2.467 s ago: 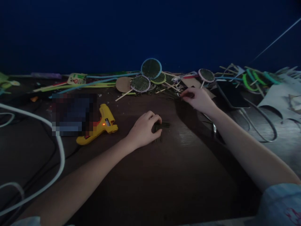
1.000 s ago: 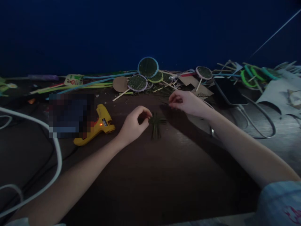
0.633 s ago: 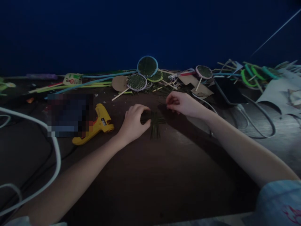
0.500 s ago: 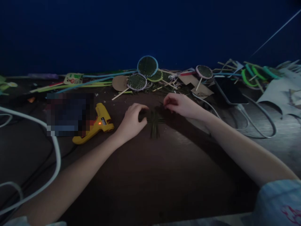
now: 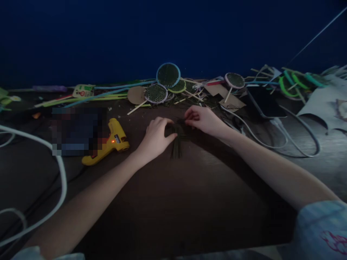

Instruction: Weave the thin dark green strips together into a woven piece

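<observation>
A small cross of thin dark green strips (image 5: 176, 148), woven together in the middle, lies flat on the dark table. My left hand (image 5: 158, 139) rests at its left side, thumb and fingers apart, the thumb tip touching the strips. At the upper right of the weave, my right hand (image 5: 202, 121) has its fingers curled and pinched together. A thin dark strip seems to run from those fingertips toward the weave; its end is hidden in the hand.
A yellow glue gun (image 5: 116, 135) with a lit orange lamp lies left, beside a blurred patch. Behind are round woven fans (image 5: 156, 94) on sticks, cardboard pieces and coloured sticks. A phone (image 5: 265, 102) with a white cable lies right. A white cable (image 5: 63, 173) loops at left.
My left hand has shifted slightly right, its thumb now over the strips. My right hand has moved a little left, closer to the weave, with its fingers more closed.
</observation>
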Demonstrator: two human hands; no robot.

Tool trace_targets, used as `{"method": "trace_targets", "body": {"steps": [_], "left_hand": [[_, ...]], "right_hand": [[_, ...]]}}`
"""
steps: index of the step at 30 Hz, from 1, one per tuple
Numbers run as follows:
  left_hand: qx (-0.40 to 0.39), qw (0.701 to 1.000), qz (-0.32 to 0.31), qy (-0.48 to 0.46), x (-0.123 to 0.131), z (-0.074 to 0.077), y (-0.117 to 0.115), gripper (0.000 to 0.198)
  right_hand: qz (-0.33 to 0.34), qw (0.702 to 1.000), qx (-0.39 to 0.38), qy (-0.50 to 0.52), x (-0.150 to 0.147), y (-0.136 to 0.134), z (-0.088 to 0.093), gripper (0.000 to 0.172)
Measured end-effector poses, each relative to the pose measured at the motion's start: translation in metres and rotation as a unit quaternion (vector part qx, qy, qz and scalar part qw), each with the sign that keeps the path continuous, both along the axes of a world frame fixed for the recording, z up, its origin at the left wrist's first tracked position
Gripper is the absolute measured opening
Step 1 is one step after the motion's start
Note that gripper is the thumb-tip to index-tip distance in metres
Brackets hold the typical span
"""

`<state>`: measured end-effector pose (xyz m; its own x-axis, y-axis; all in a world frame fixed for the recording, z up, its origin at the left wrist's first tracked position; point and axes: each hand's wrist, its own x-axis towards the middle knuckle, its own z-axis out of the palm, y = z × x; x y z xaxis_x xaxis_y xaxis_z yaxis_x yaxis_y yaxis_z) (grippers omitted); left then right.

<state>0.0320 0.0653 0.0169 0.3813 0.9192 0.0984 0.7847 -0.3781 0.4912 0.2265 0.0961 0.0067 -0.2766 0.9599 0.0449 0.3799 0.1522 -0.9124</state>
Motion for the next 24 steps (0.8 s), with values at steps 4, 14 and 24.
{"method": "trace_targets", "body": {"steps": [4, 14, 24], "left_hand": [[0.019, 1.0, 0.012, 0.014, 0.002, -0.007, -0.002, 0.033], [0.046, 0.999, 0.006, -0.002, 0.001, -0.013, -0.004, 0.031], [0.143, 0.989, 0.026, -0.003, 0.003, -0.015, -0.012, 0.035]], "right_hand": [[0.007, 1.0, 0.009, 0.005, 0.001, 0.001, -0.002, 0.015], [0.01, 1.0, 0.0, -0.012, 0.001, -0.001, 0.001, 0.013], [0.022, 0.999, -0.003, -0.045, -0.003, -0.009, 0.01, 0.006]]}}
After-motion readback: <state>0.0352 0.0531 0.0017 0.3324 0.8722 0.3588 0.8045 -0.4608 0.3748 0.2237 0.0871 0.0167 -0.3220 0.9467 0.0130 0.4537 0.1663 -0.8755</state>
